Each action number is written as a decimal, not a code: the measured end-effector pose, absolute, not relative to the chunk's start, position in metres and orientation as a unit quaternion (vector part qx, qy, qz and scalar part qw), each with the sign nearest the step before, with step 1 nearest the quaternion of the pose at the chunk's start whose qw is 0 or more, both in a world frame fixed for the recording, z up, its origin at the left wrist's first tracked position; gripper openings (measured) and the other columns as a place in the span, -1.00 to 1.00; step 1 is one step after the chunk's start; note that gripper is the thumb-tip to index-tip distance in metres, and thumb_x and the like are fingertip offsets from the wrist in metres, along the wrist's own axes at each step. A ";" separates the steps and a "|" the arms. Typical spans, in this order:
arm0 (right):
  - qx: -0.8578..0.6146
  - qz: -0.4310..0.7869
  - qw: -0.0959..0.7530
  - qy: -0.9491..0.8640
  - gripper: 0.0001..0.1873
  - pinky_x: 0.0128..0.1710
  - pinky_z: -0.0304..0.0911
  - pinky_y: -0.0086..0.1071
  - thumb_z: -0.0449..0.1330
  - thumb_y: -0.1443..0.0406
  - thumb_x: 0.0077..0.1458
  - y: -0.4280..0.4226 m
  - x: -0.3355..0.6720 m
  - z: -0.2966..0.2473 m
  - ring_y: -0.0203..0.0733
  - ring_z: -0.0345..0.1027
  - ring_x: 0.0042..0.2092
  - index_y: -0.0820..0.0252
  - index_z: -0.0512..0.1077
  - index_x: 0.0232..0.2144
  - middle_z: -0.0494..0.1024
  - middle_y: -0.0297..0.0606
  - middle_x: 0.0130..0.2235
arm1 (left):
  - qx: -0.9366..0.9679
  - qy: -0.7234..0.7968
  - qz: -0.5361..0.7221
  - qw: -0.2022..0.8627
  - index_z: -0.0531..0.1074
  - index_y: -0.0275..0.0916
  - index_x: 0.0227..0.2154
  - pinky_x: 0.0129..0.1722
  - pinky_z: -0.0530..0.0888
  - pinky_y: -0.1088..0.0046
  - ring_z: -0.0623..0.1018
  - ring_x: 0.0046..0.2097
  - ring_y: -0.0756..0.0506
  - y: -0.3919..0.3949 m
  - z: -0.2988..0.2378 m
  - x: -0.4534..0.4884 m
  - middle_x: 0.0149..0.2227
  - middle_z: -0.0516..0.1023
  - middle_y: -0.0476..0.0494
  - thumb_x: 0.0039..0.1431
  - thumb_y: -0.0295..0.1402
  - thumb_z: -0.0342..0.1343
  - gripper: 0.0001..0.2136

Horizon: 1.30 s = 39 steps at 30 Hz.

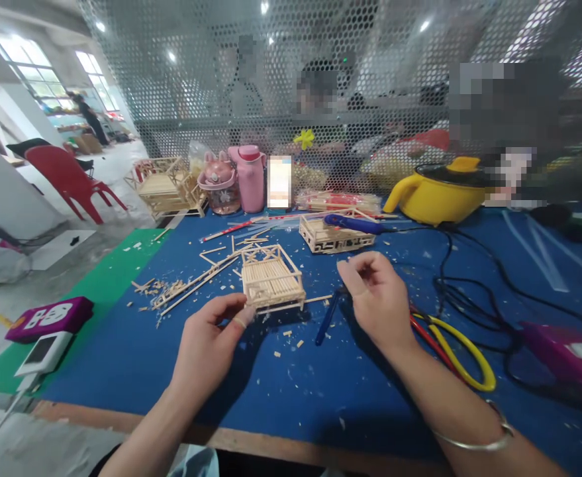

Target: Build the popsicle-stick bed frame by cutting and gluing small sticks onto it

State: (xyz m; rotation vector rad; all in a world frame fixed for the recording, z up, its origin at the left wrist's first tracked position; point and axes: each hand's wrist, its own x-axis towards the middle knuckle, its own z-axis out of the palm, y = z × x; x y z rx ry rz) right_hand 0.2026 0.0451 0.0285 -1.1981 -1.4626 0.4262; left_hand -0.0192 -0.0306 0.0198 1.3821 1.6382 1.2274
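My left hand pinches the near left corner of a small stick-built model, a slatted platform with low rails, standing on the blue mat. To its right, my right hand hovers with thumb and fingers pressed together; whatever lies between them is too small to make out. A thin wooden stick lies by the model's right corner. Just left of my right hand rests a slim dark blue tool. Behind stands a box-like stick model, a corded blue tool across its top.
Cut stick scraps lie left of the model. Pliers with red and yellow handles sit beside my right forearm, near tangled black cables. A yellow pot, a pink bottle and a lit phone line the mesh screen.
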 end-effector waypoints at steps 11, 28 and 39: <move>-0.545 0.158 0.567 -0.597 -0.84 -0.32 0.29 -0.34 0.28 0.21 -0.10 0.053 0.219 0.036 -0.25 0.35 -0.41 0.16 0.47 -0.43 0.53 -0.31 -0.42 | 0.545 0.612 0.469 0.330 0.54 -0.28 -0.27 -0.38 0.42 0.45 0.51 -0.41 -0.04 -0.001 0.042 -0.027 -0.41 0.58 -0.11 0.03 -0.18 0.17 -0.71; -0.549 0.121 0.426 -0.708 -0.55 -0.51 0.02 -0.41 -0.09 0.04 0.19 0.060 0.241 0.037 -0.32 0.07 -0.53 0.14 0.15 -0.64 0.17 -0.41 -0.62 | 0.606 0.554 0.505 0.268 0.57 -0.20 -0.32 -0.34 0.40 0.42 0.49 -0.39 -0.07 0.032 0.012 -0.026 -0.35 0.60 -0.10 0.03 -0.23 0.16 -0.79; -0.406 0.079 0.361 -0.836 -0.80 -0.28 0.27 -0.35 0.08 0.37 0.04 0.045 0.218 0.031 -0.24 0.32 -0.30 0.15 0.38 -0.23 0.46 -0.27 -0.28 | 0.677 0.532 0.424 0.282 0.59 -0.19 -0.30 -0.31 0.38 0.34 0.52 -0.38 -0.11 0.034 0.003 -0.023 -0.34 0.62 -0.15 0.04 -0.34 0.08 -0.78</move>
